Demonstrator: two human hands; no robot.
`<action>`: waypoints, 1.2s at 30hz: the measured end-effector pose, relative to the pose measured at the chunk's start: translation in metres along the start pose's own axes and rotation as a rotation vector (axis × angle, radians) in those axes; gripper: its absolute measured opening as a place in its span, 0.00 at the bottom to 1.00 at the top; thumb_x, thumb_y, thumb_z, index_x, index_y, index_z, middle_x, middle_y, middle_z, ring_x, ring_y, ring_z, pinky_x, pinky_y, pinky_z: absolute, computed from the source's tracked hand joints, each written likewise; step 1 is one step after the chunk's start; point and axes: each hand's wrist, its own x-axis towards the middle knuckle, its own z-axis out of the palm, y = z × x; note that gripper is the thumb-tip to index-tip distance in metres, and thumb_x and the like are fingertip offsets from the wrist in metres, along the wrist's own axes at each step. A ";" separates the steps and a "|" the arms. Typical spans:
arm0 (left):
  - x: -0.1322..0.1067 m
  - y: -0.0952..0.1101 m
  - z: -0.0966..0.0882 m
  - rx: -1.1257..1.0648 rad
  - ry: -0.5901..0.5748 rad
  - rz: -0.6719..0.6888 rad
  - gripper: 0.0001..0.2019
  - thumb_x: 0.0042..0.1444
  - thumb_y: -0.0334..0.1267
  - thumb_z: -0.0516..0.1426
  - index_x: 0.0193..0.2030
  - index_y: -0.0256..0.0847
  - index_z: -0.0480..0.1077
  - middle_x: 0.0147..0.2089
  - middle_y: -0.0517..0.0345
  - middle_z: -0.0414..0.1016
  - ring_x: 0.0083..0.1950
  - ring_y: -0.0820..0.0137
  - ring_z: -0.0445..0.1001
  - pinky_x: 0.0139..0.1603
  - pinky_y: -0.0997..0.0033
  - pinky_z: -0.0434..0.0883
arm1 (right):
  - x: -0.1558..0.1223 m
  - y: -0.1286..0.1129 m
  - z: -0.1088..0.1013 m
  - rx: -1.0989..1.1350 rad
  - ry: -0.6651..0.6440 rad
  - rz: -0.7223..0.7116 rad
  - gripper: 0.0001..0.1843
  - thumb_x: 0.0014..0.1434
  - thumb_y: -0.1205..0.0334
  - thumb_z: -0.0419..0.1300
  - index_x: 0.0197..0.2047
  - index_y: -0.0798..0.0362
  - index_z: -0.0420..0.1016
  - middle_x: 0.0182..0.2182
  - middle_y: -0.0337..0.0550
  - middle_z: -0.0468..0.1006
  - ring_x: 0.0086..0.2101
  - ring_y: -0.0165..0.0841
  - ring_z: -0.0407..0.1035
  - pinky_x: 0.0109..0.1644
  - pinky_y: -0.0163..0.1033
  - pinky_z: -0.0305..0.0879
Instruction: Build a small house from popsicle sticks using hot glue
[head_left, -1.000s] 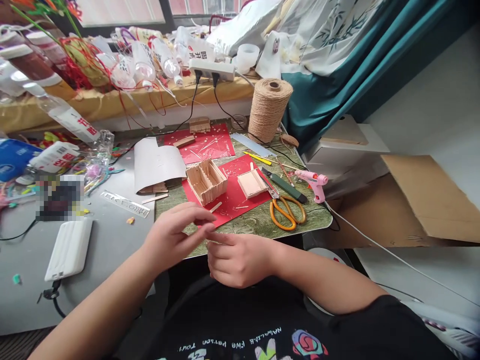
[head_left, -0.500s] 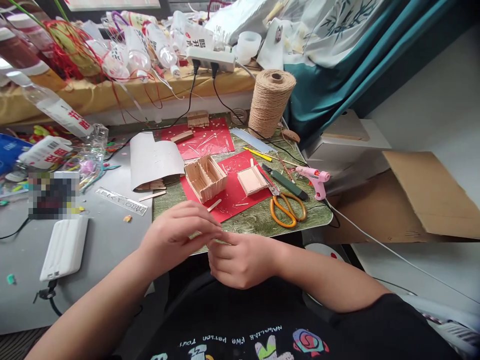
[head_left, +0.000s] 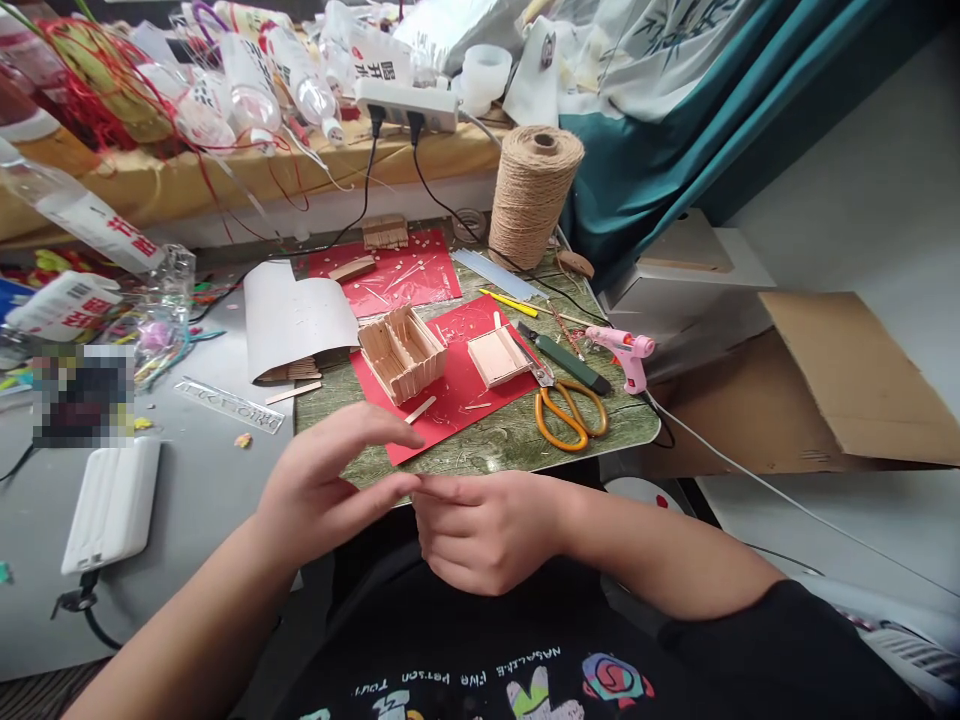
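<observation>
Close to my body, in front of the table edge, my two hands meet at the fingertips. The thumb and fingers of my left hand [head_left: 334,480] are spread apart, and its thumb tip touches my right hand [head_left: 480,530]. That right hand is closed, fingers curled and thumb pressed on the index finger; whatever it may pinch is hidden. Beyond them, a box made of craft sticks [head_left: 403,355] stands on a red sheet [head_left: 457,400]. To its right lies a small flat wooden panel [head_left: 499,357]. A loose craft stick [head_left: 421,409] rests before the box.
Orange-handled scissors [head_left: 570,415], a green utility knife [head_left: 574,362] and a pink glue gun [head_left: 626,352] lie at the right. A twine spool [head_left: 536,195] stands behind. A grey paper sheet [head_left: 300,320], a ruler [head_left: 229,403] and a white power bank [head_left: 112,505] are leftward.
My left fingers have lifted and spread away from the right hand, leaving the thumb touching it. My right hand stays closed. The view has shifted slightly.
</observation>
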 end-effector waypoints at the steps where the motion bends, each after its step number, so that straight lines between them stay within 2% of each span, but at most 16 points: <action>1: 0.002 0.004 0.003 -0.010 -0.075 0.026 0.15 0.64 0.37 0.69 0.57 0.51 0.79 0.46 0.51 0.86 0.45 0.60 0.85 0.47 0.59 0.82 | 0.000 -0.001 0.000 0.017 0.008 -0.006 0.09 0.71 0.64 0.63 0.41 0.52 0.86 0.41 0.46 0.87 0.46 0.39 0.81 0.76 0.56 0.65; 3: 0.005 0.011 0.008 -0.063 -0.185 0.082 0.17 0.65 0.34 0.67 0.59 0.52 0.80 0.44 0.53 0.87 0.43 0.63 0.86 0.44 0.63 0.83 | 0.001 -0.001 0.000 0.053 0.030 -0.014 0.10 0.70 0.65 0.62 0.39 0.52 0.85 0.38 0.45 0.87 0.41 0.36 0.80 0.68 0.51 0.72; 6: 0.008 0.015 0.013 -0.117 -0.204 0.122 0.17 0.66 0.29 0.66 0.58 0.53 0.81 0.43 0.55 0.88 0.41 0.66 0.87 0.43 0.69 0.84 | 0.000 -0.002 0.001 0.076 0.045 -0.022 0.12 0.70 0.67 0.61 0.36 0.52 0.84 0.34 0.45 0.85 0.35 0.34 0.77 0.52 0.44 0.76; 8: 0.008 0.014 0.013 -0.098 -0.202 0.140 0.18 0.66 0.29 0.66 0.58 0.54 0.82 0.44 0.54 0.88 0.41 0.66 0.87 0.42 0.70 0.83 | 0.000 -0.002 0.002 0.080 0.038 -0.025 0.12 0.69 0.68 0.60 0.35 0.52 0.84 0.33 0.44 0.85 0.33 0.34 0.76 0.48 0.43 0.76; 14: 0.006 0.007 0.011 0.048 -0.167 0.268 0.14 0.67 0.33 0.66 0.54 0.57 0.84 0.44 0.55 0.89 0.37 0.67 0.87 0.40 0.70 0.83 | 0.001 -0.003 -0.001 0.081 -0.028 -0.050 0.14 0.71 0.69 0.58 0.38 0.50 0.85 0.37 0.43 0.86 0.36 0.34 0.77 0.56 0.43 0.75; 17: 0.000 -0.002 0.006 -0.033 -0.150 0.255 0.10 0.66 0.33 0.67 0.50 0.54 0.83 0.46 0.56 0.90 0.40 0.65 0.89 0.41 0.69 0.85 | -0.001 -0.002 -0.002 0.075 0.002 -0.009 0.12 0.72 0.66 0.60 0.39 0.50 0.85 0.38 0.43 0.86 0.38 0.34 0.78 0.60 0.44 0.75; 18: -0.002 -0.008 0.004 -0.078 -0.124 0.203 0.07 0.65 0.34 0.68 0.47 0.52 0.82 0.45 0.56 0.90 0.40 0.64 0.89 0.41 0.68 0.85 | -0.002 -0.001 0.000 0.074 0.023 0.020 0.11 0.72 0.65 0.61 0.40 0.51 0.85 0.39 0.44 0.86 0.39 0.35 0.78 0.62 0.46 0.75; 20: -0.007 -0.024 -0.002 -0.120 0.040 0.045 0.06 0.63 0.39 0.71 0.37 0.49 0.79 0.39 0.57 0.89 0.36 0.64 0.88 0.38 0.65 0.85 | -0.009 0.003 0.006 0.076 0.050 0.116 0.08 0.72 0.65 0.63 0.43 0.55 0.85 0.40 0.46 0.86 0.40 0.37 0.79 0.63 0.49 0.75; 22: -0.008 -0.045 -0.009 -0.168 0.283 -0.076 0.17 0.68 0.47 0.66 0.28 0.46 0.75 0.32 0.55 0.85 0.34 0.63 0.85 0.37 0.60 0.83 | -0.017 0.008 0.016 0.084 0.064 0.246 0.08 0.72 0.67 0.63 0.49 0.58 0.83 0.41 0.49 0.86 0.41 0.37 0.79 0.60 0.50 0.77; 23: -0.007 -0.058 -0.012 -0.174 0.461 -0.145 0.19 0.70 0.50 0.63 0.28 0.45 0.74 0.31 0.55 0.84 0.33 0.65 0.83 0.37 0.62 0.81 | -0.022 0.012 0.022 0.090 0.066 0.320 0.10 0.72 0.67 0.63 0.53 0.59 0.82 0.43 0.51 0.87 0.41 0.38 0.79 0.57 0.50 0.78; 25: -0.002 -0.083 -0.019 -0.233 0.772 -0.278 0.15 0.67 0.53 0.66 0.36 0.46 0.75 0.34 0.59 0.82 0.31 0.70 0.80 0.36 0.65 0.79 | -0.028 0.020 0.036 0.104 0.088 0.483 0.16 0.72 0.68 0.62 0.61 0.58 0.78 0.49 0.55 0.86 0.42 0.38 0.79 0.51 0.49 0.80; 26: 0.002 -0.096 -0.021 -0.279 0.840 -0.328 0.15 0.64 0.54 0.68 0.40 0.46 0.75 0.34 0.60 0.81 0.30 0.71 0.78 0.35 0.66 0.77 | -0.029 0.024 0.043 0.120 0.104 0.563 0.20 0.72 0.68 0.61 0.65 0.57 0.75 0.53 0.57 0.85 0.44 0.39 0.79 0.50 0.49 0.80; 27: 0.004 -0.108 -0.023 -0.310 0.896 -0.365 0.17 0.63 0.56 0.69 0.39 0.46 0.74 0.30 0.63 0.77 0.27 0.73 0.75 0.32 0.68 0.74 | -0.030 0.030 0.050 0.138 0.132 0.635 0.23 0.71 0.68 0.61 0.68 0.55 0.73 0.57 0.58 0.84 0.47 0.41 0.80 0.52 0.50 0.81; 29: 0.007 -0.128 -0.023 -0.318 0.932 -0.423 0.22 0.66 0.61 0.64 0.34 0.44 0.72 0.24 0.65 0.70 0.23 0.76 0.67 0.29 0.71 0.69 | -0.028 0.043 0.062 0.195 0.176 0.762 0.27 0.71 0.69 0.60 0.72 0.53 0.71 0.63 0.59 0.80 0.55 0.43 0.79 0.58 0.52 0.81; 32: 0.003 -0.145 -0.015 -0.251 0.886 -0.457 0.20 0.64 0.59 0.65 0.37 0.45 0.72 0.28 0.62 0.74 0.28 0.73 0.71 0.33 0.70 0.70 | -0.023 0.066 0.076 0.304 0.184 0.944 0.28 0.71 0.68 0.60 0.73 0.50 0.70 0.68 0.58 0.76 0.64 0.45 0.75 0.66 0.55 0.78; 36: -0.005 -0.151 -0.005 -0.156 0.744 -0.499 0.18 0.64 0.58 0.63 0.40 0.44 0.72 0.33 0.58 0.78 0.34 0.69 0.75 0.41 0.67 0.74 | -0.023 0.092 0.090 0.415 0.146 1.030 0.23 0.68 0.68 0.61 0.64 0.52 0.77 0.61 0.55 0.82 0.61 0.45 0.77 0.67 0.55 0.76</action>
